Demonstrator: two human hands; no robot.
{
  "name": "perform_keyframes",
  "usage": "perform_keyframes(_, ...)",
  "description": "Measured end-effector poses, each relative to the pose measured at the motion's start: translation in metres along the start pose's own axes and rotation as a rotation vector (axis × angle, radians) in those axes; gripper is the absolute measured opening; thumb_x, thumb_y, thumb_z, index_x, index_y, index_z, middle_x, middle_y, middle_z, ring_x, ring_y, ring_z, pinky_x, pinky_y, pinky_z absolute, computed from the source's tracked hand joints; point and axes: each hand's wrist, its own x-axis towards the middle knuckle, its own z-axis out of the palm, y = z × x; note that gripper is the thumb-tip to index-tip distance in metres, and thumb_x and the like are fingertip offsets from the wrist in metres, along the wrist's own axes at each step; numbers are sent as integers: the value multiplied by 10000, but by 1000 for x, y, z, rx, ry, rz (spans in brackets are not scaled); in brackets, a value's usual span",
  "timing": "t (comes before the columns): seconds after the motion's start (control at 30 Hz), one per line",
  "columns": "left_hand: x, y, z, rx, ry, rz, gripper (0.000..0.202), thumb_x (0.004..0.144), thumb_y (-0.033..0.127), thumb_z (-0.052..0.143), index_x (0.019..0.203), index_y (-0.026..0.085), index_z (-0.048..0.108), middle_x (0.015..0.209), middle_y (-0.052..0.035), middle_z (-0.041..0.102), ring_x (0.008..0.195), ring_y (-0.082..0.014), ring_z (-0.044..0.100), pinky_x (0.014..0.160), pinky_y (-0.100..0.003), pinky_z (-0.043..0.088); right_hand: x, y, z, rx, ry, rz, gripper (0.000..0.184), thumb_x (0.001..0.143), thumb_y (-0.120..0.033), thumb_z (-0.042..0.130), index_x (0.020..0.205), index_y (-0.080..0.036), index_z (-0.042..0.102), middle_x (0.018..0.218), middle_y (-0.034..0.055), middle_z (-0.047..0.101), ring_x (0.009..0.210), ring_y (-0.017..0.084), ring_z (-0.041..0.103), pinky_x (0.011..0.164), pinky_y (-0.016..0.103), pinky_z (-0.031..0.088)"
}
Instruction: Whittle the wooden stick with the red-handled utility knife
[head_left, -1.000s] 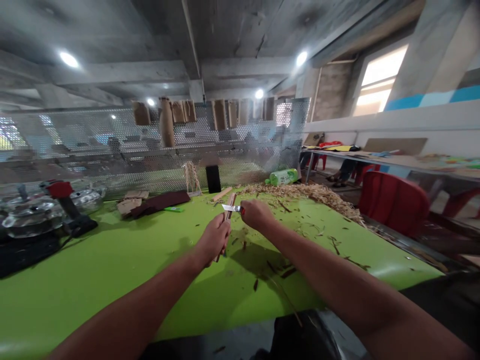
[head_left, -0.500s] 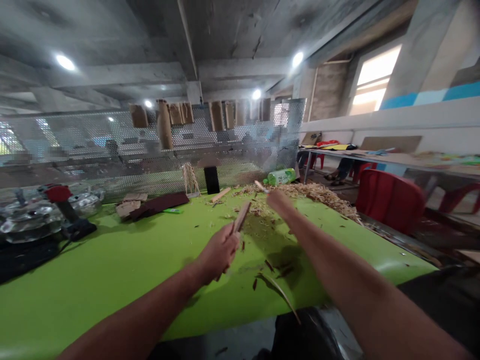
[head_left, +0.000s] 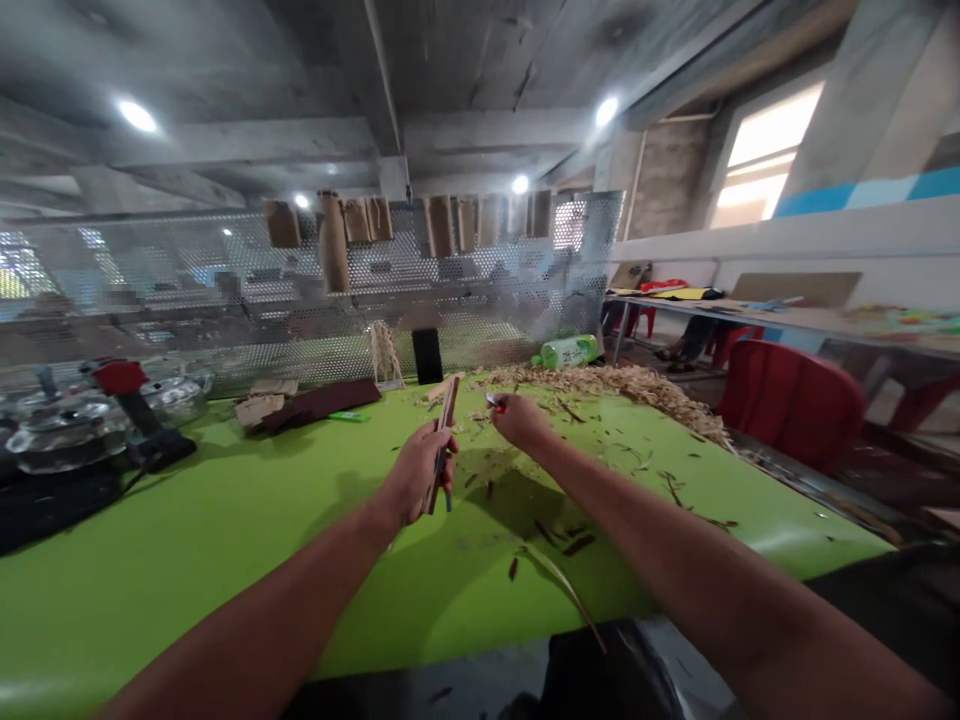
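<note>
**Head camera view: bare hands grip wooden stick and small knife over green table**

Watching the feed from my remote desk, I see the left hand (head_left: pixel 415 478), its fingers (head_left: pixel 433 465) closed around a slim wooden stick (head_left: pixel 446 430). The stick stands nearly upright, tilted slightly, above a green worktable (head_left: pixel 187 570). Just beside it, the right hand (head_left: pixel 521 420) is curled shut on a small knife (head_left: pixel 492 400), of which only a glint of metal and a fleck of red show past the fingers. The two hands are near each other but not touching. Dark wood slivers (head_left: pixel 562 535) lie scattered on the tabletop below. Farther off, a heap of pale wood shavings (head_left: pixel 615 385) runs along the far edge, beside a green plastic bottle (head_left: pixel 570 352) on its side. A bundle of thin sticks (head_left: pixel 385 357) and a black upright block (head_left: pixel 427 355) stand before a perforated metal screen (head_left: pixel 225 280). At right are a red plastic chair (head_left: pixel 787 405) and a seated person's legs (head_left: pixel 694 340).
</note>
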Motion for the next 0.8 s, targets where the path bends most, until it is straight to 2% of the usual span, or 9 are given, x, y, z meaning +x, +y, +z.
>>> perform_keyframes(0.2,3,-4,0,78,-19,-42,168,897,356,482,883,190,505,630,55,492,412,-66,414,365,-182,368,-17,-16,-2,-127,-12,-140,283,814,-256,499,959,-200,736,820,68,732,676,163,599,560,253,288)
perform_keyframes(0.33,-3,1,6,161,-41,-24,197,925,390,465,857,206,458,566,90,422,362,-50,307,339,-166,295,-25,-30,-6,-237,-24,-174,305,872,-285,454,972,-206,731,851,93,736,710,183,639,583,258,325)
perform_keyframes(0.43,-7,6,11,213,-24,9,200,937,402,465,878,211,447,550,103,396,351,-46,276,336,-163,275,-26,-31,-11,-291,-32,-158,339,915,-288,409,995,-202,726,895,115,738,766,193,664,641,256,380)
perform_keyframes(0.6,-8,5,9,262,-49,21,225,947,426,463,888,208,462,524,102,390,363,-53,274,346,-165,279,-21,-26,-11,-332,-11,-153,340,923,-295,407,999,-195,722,907,134,735,812,220,682,710,274,439)
perform_keyframes(0.7,-10,6,9,263,-57,4,229,953,421,459,987,198,500,558,96,410,375,-53,281,354,-168,295,-9,-17,-10,-299,25,-143,351,930,-318,408,1012,-185,723,937,148,732,859,232,684,743,284,456)
perform_keyframes(0.73,-13,7,11,274,-54,-5,244,955,414,459,1039,191,511,565,93,415,380,-54,290,358,-168,303,-4,-10,-12,-275,17,-100,350,928,-316,416,1022,-181,725,953,154,731,879,235,684,751,286,460)
perform_keyframes(0.8,-21,11,17,304,-75,-17,313,950,403,478,1163,177,516,577,86,433,394,-58,317,370,-168,320,8,13,-19,-208,-20,82,335,912,-279,442,1042,-170,730,981,165,729,901,239,686,751,286,466)
